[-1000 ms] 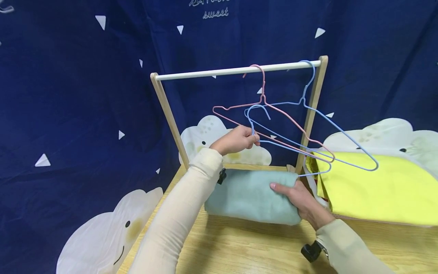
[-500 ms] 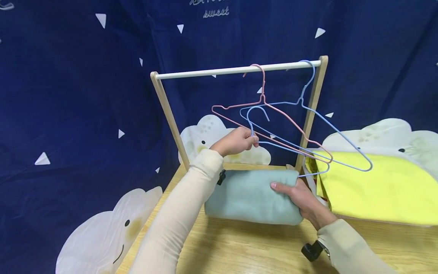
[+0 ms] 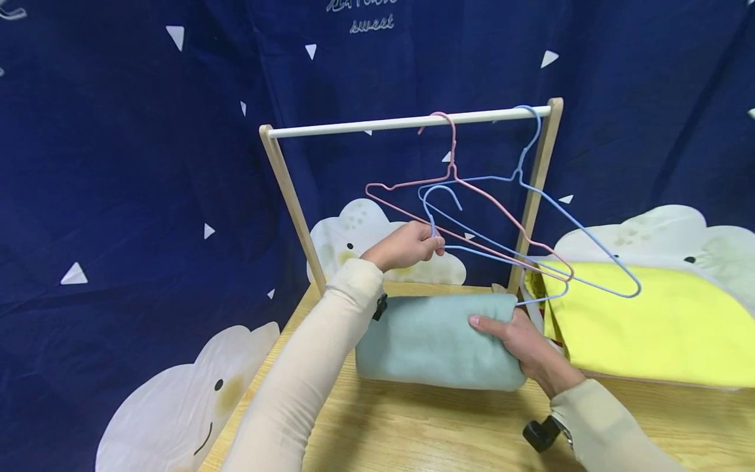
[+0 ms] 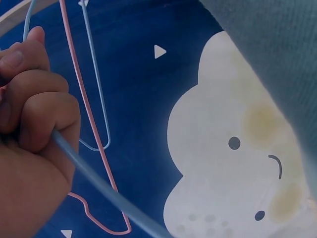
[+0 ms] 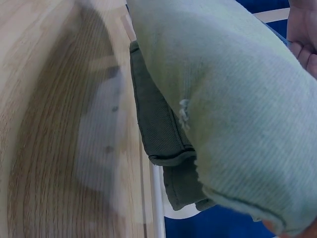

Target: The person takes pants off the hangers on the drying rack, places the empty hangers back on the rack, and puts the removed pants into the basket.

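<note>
At the neck, my left hand (image 3: 407, 246) grips a blue clothes hanger (image 3: 441, 187), its hook rising above the fist. In the left wrist view the fingers curl round the same hanger (image 4: 104, 184). Draped over the hanger's bottom bar is a folded pale teal garment (image 3: 442, 344). My right hand (image 3: 525, 344) holds the garment's right end, thumb on the front and fingers hidden behind. In the right wrist view, a darker seamed part (image 5: 156, 116) hangs from under the garment's fold, and one hanger corner shows past its right edge in the head view.
A small rack with a white rail (image 3: 354, 126) stands behind on the wooden table (image 3: 383, 436). From its rail hang a pink hanger (image 3: 453, 141) and another blue hanger (image 3: 580, 226). Folded yellow cloth (image 3: 649, 321) lies in a tray at right. A dark blue curtain (image 3: 147, 164) backs everything.
The garment and held hanger have shifted slightly downward, with the garment also a little to the right. The right hand moves with it; both hands keep their holds.
</note>
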Tool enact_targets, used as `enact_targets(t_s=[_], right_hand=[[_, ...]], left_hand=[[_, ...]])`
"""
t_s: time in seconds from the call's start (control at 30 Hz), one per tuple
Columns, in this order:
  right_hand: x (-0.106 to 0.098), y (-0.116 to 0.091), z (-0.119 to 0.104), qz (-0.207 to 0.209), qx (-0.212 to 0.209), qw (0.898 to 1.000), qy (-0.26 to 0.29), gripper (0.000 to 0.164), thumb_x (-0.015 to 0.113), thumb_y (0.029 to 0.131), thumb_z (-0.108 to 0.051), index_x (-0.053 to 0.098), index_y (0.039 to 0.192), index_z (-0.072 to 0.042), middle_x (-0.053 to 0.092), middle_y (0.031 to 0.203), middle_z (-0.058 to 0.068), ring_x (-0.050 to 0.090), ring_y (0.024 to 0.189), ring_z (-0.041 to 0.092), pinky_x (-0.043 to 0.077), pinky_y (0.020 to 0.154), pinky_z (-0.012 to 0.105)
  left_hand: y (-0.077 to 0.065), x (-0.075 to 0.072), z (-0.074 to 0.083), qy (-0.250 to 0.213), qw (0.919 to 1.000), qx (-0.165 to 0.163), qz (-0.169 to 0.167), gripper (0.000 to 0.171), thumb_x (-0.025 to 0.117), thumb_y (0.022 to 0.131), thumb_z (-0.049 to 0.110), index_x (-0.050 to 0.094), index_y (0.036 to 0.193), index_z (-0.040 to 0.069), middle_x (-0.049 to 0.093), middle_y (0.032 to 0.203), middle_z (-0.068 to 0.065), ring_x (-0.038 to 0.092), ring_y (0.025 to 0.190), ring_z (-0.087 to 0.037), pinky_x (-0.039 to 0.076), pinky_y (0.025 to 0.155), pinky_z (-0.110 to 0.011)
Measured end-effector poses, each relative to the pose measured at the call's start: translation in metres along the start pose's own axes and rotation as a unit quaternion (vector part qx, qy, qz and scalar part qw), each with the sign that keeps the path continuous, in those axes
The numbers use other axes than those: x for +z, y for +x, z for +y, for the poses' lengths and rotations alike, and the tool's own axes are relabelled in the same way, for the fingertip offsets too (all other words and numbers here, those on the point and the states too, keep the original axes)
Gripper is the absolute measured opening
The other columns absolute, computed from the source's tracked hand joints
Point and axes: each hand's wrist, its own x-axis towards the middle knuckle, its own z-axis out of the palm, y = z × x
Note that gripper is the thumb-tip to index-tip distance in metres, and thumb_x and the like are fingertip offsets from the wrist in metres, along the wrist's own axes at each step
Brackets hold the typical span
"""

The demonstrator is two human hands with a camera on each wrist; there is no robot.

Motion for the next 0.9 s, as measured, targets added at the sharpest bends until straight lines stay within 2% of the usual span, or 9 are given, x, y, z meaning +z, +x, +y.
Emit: enact_targets(t_s=[0.27, 0.57, 0.9], right_hand=[[-0.007, -0.001, 0.000, -0.012, -0.013, 1.000, 0.000, 0.015, 0.067, 0.093, -0.024, 0.060, 0.102, -0.015, 0.071, 0.085, -0.011, 0.069, 0.080, 0.010, 0.055, 0.074, 0.031], [-0.011, -0.006, -0.001, 0.005, -0.038, 0.999, 0.003, 0.011, 0.069, 0.091, -0.021, 0.060, 0.098, -0.021, 0.070, 0.084, -0.013, 0.069, 0.079, 0.008, 0.054, 0.074, 0.029], [-0.014, -0.013, -0.002, 0.000, -0.061, 0.998, -0.003, 0.012, 0.067, 0.092, -0.018, 0.058, 0.098, -0.023, 0.068, 0.085, -0.012, 0.067, 0.078, 0.007, 0.054, 0.073, 0.028]], left_hand=[[0.001, 0.001, -0.002, 0.002, 1.0000, 0.000, 0.006, 0.033, 0.045, 0.106, 0.027, 0.069, 0.092, 0.009, 0.039, 0.058, 0.005, 0.031, 0.049, -0.010, 0.034, 0.057, -0.025], [0.002, 0.004, -0.005, 0.010, 0.9991, 0.015, 0.037, 0.029, 0.047, 0.105, 0.024, 0.069, 0.096, 0.009, 0.049, 0.071, 0.002, 0.037, 0.057, -0.010, 0.036, 0.060, -0.023], [0.003, 0.005, -0.004, 0.011, 0.9982, 0.027, 0.052, 0.029, 0.048, 0.104, 0.022, 0.069, 0.091, 0.007, 0.048, 0.066, 0.003, 0.036, 0.055, -0.009, 0.034, 0.058, -0.022]])
